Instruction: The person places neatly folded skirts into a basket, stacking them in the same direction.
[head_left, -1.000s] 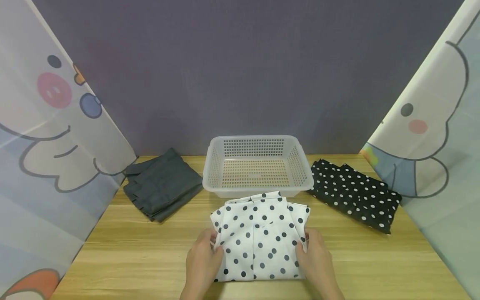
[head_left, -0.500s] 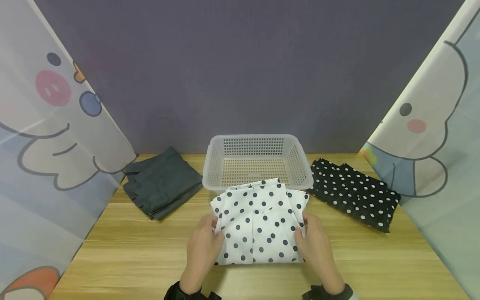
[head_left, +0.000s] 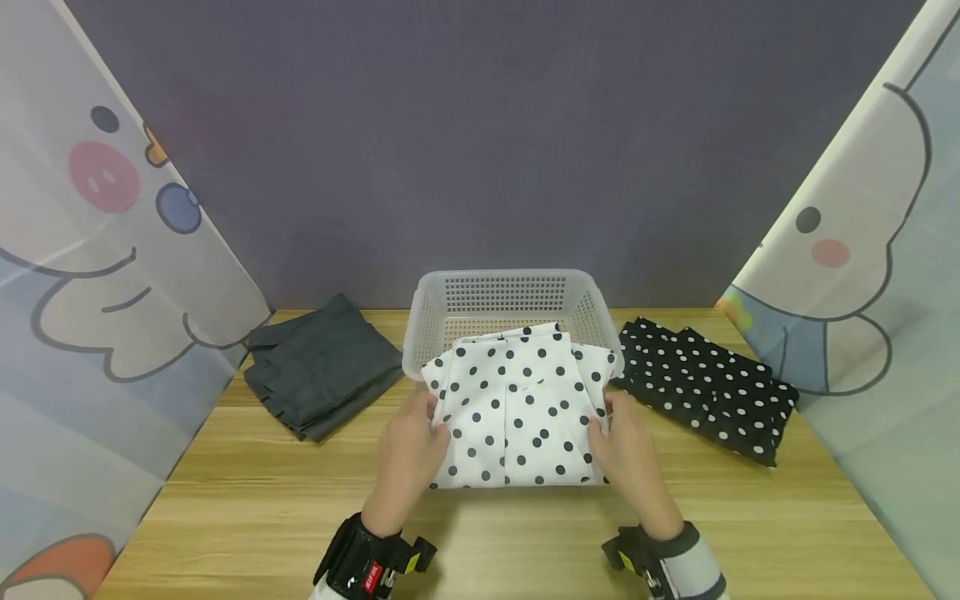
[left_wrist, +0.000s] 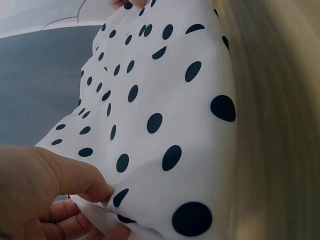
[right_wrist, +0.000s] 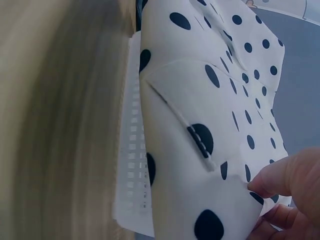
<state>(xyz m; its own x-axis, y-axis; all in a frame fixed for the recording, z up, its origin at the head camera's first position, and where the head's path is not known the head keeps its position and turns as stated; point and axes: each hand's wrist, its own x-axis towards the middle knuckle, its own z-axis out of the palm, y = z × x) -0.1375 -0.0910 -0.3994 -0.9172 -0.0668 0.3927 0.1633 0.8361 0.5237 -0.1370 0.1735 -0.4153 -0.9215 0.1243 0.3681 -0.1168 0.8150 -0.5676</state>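
A folded white garment with black polka dots [head_left: 517,425] is held level in front of the basket, its far edge overlapping the basket's near rim in the head view. My left hand [head_left: 411,446] pinches its left side, thumb on top and fingers beneath, as the left wrist view shows. On the opposite side, my right hand [head_left: 632,450] grips the cloth the same way; its thumb [right_wrist: 277,180] presses the upper face in the right wrist view. A white perforated plastic basket [head_left: 420,333] stands behind, its near wall mostly hidden by the garment.
A dark grey folded garment [head_left: 326,371] lies left of the basket, and a black one with white dots [head_left: 708,387] lies to the right. The wooden table [head_left: 517,550] ends at a dark back panel [head_left: 495,150], with printed cartoon panels on both sides.
Both hands have carried the white polka-dot garment forward, away from the body, from the near part of the table to over the basket's near rim. The wrist straps have come into view.
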